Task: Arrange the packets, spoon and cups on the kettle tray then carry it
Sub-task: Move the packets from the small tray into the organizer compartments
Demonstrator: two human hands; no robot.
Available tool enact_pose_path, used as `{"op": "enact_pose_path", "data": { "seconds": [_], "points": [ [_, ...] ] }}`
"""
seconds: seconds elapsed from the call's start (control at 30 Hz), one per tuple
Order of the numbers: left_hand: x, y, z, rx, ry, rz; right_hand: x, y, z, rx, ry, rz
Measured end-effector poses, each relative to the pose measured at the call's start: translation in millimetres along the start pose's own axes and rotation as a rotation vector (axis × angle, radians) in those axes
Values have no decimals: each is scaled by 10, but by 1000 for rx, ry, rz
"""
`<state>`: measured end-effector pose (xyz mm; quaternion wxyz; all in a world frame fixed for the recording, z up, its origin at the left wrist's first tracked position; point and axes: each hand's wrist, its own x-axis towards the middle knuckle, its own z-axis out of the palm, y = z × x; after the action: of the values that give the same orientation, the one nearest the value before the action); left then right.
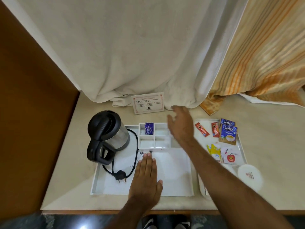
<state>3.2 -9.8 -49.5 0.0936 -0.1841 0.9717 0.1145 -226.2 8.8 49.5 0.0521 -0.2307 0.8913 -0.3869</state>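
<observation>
A white kettle tray (99, 179) lies on the counter with a black and steel kettle (109, 133) at its left, its cord and plug (121, 176) coiled beside it. A purple packet (148, 128) stands in the tray's divided compartments (155, 135). My left hand (146, 176) rests flat on the white paper liner. My right hand (180, 124) hovers open above the compartments' right side, holding nothing. To the right, a second white tray (241, 149) holds red coffee sachets (202, 129), Tetley tea packets (228, 132), yellow sachets (214, 152) and a white packet (230, 156).
A white round lid or cup (250, 176) sits at the right tray's near end. A framed notice card (148, 103) stands behind the kettle tray. White and orange-striped curtains (148, 55) hang at the back. A wooden panel (33, 113) walls the left side.
</observation>
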Motion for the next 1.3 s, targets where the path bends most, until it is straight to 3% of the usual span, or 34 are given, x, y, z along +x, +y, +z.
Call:
{"op": "enact_pose_path", "data": {
  "seconds": [0.07, 0.13, 0.27, 0.5, 0.63, 0.8, 1.07, 1.2, 1.3],
  "points": [
    [-1, 6, 2, 9, -13, 2, 133, 294, -297, -149, 85, 153],
    [6, 0, 7, 12, -12, 3, 204, 579, -528, -332, 16, 316],
    [-3, -15, 23, 13, -17, 5, 166, 830, -567, -503, -110, 452],
    [-21, -1, 2, 18, -17, 18, 124, 880, -431, -447, -116, 372],
    [-13, 10, -10, 13, 2, 23, 141, 877, -500, -409, -22, 482],
    [-12, 3, 0, 11, 0, 18, 197, 887, -447, -375, -133, 480],
    [-9, -8, 13, -12, -10, 10, 321, 935, -425, -14, -159, 645],
    [-6, -16, 28, -7, -26, 14, 344, 742, -608, 385, -41, 573],
    [0, -10, 29, -3, -34, 0, 316, 365, -647, 610, 3, 387]
  ]
}}
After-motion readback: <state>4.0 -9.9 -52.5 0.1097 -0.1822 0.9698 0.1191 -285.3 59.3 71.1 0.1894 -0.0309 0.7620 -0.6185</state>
